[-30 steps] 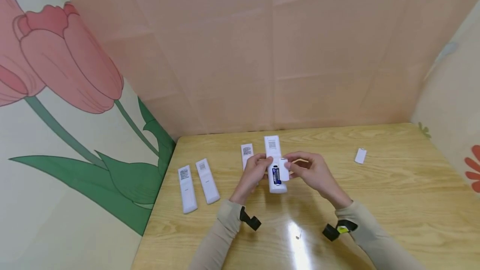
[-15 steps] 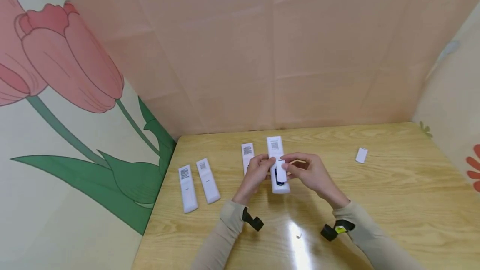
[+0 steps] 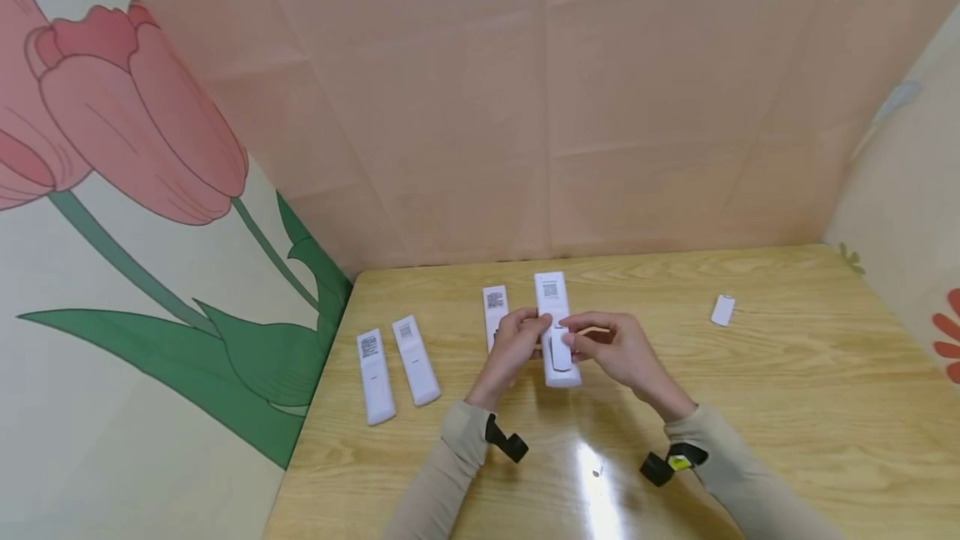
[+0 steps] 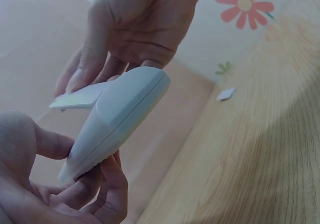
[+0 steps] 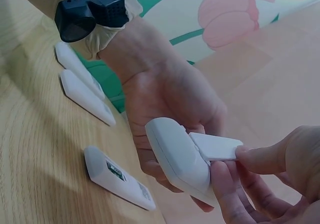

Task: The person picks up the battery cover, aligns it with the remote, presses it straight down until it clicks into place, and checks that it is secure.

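Note:
A white remote control [image 3: 551, 288] is held above the table, its back facing up in the head view. My left hand [image 3: 513, 348] grips it from the left, thumb along the side and fingers underneath. Between thumb and fingers, my right hand [image 3: 618, 348] pinches a white battery cover [image 3: 561, 352]. The cover lies over the battery compartment; in the right wrist view this battery cover [image 5: 217, 146] is tilted, one end at the remote's back and the other raised. Batteries inside are hidden. Beyond my left hand lies another white remote [image 3: 495, 307], its compartment uncovered in the right wrist view.
Two more white remotes, a left one [image 3: 376, 377] and a right one [image 3: 416, 362], lie face down at the table's left. A loose battery cover [image 3: 723, 310] lies at the right. The wooden table [image 3: 810, 357] meets a draped wall behind.
My right hand has moved the battery cover left from beside the compartment and down over it, hiding the blue batteries. The held remote has shifted slightly right.

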The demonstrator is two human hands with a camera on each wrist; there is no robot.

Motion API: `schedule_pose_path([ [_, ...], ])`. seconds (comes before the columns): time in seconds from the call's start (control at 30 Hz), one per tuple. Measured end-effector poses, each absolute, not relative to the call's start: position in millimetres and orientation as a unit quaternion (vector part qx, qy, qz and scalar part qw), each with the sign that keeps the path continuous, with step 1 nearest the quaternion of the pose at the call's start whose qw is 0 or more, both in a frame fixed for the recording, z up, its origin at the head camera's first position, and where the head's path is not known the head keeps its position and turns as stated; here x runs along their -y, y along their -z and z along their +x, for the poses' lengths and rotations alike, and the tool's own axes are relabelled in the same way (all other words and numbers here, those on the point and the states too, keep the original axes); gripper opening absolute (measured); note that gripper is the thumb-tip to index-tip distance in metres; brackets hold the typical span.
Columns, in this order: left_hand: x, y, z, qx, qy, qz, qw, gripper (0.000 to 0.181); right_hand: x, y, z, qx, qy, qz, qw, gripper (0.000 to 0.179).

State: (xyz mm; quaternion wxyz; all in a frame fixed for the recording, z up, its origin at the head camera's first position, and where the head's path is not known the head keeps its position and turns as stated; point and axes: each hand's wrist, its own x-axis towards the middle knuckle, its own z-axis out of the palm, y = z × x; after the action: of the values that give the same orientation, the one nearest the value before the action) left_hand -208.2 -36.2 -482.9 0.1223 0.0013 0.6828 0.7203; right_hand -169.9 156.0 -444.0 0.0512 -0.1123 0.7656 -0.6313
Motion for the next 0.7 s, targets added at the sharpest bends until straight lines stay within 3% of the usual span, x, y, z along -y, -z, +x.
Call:
schedule_pose_path([
  [0.7, 35.7, 483.1, -210.3, -0.683, -0.719, -0.004, 0.126, 0.039, -155.8, 444.9, -170.6, -0.78, 0.613, -0.11, 0.053, 0.024],
])
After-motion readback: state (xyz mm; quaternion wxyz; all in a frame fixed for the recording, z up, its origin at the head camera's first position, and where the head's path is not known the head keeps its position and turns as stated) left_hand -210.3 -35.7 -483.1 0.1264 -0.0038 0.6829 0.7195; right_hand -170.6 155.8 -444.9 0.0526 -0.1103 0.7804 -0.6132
